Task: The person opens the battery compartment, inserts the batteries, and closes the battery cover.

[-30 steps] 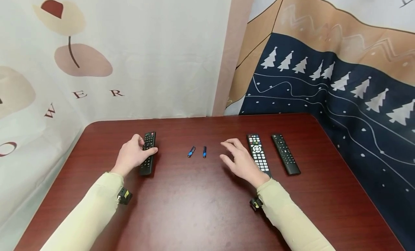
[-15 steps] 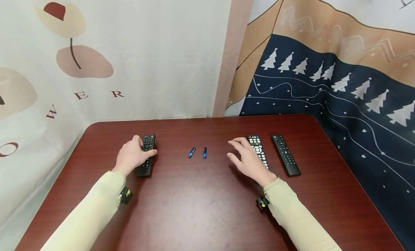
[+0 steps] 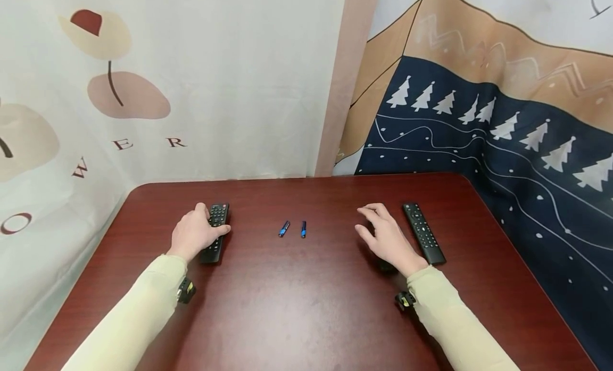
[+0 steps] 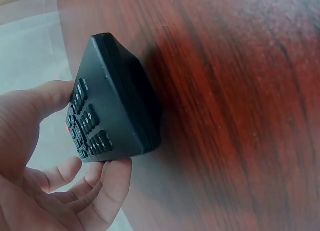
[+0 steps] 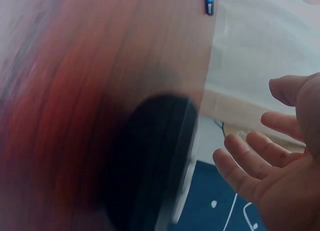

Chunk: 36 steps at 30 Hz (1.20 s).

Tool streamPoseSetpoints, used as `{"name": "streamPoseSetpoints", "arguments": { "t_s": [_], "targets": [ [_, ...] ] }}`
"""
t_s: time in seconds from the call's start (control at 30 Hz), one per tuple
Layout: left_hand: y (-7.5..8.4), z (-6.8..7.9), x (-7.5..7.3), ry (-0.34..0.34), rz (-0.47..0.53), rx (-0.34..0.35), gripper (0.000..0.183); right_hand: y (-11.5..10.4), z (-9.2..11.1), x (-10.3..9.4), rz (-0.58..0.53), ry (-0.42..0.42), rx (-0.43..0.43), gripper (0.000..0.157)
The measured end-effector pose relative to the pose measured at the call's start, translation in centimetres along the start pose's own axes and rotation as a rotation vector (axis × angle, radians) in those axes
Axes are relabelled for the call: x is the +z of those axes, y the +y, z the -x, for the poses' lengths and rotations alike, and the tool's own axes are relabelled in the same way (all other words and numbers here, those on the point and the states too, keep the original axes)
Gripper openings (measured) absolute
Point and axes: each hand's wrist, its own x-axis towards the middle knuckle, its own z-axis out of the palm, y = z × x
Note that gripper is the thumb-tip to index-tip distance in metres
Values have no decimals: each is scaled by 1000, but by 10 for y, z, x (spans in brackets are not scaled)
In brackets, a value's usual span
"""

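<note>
The left hand (image 3: 195, 235) pinches the left remote (image 3: 219, 214) by its edges, thumb on one side and fingers on the other; whether that remote lies flat or is slightly raised I cannot tell. A pinch that narrow could let it twist or slip if the wrist turned, and the thumb, lying across the buttons, might press a few. The right hand (image 3: 390, 240) holds nothing, its fingers loosely spread over the middle remote (image 5: 155, 161), which it mostly hides from the head view. Because of that cover, a blind grasp there would risk catching only one edge, or nudging the remote askew. Just right of that hand, the right remote (image 3: 423, 232) lies close enough to be knocked by the forearm or the wrist camera if the arm swung outward. Between the hands, the left battery (image 3: 284, 229) and the right battery (image 3: 304, 229) lie apart on the bare desk (image 3: 287, 307); being small and probably round, they could roll off if brushed by a sleeve or jolted by a dropped remote.
</note>
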Motion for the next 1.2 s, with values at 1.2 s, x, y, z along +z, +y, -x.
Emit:
{"name": "streamPoseSetpoints", "arguments": {
  "t_s": [1.2],
  "targets": [
    [-9,-1,8,42,-36,-12,65,57,24,-52,239,-96,304,47]
  ]
}}
